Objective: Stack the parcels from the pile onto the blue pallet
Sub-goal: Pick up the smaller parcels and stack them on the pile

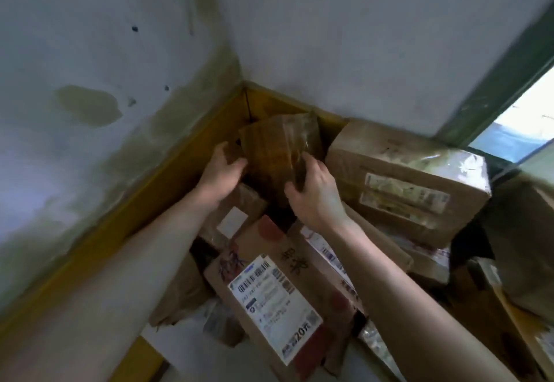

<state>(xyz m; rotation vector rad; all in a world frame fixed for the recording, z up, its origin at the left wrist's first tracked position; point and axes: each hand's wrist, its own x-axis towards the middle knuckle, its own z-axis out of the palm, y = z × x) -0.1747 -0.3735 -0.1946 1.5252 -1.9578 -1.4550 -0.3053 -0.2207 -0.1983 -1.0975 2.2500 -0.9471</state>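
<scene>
Head view: your left hand (220, 168) and right hand (314, 194) clamp opposite sides of a small taped parcel (278, 147) in the wall corner (244, 87), atop the pile there. It looks light, stiff, tape-slick; grip the edges. No pallet visible.

A small parcel (280, 144) stands far back in the wall corner, the left hand (220, 171) at its left side and the right hand (317, 194) at its right. A large box (410, 180) lies right of it. A labelled box (278, 300) lies nearer, between the forearms.
</scene>
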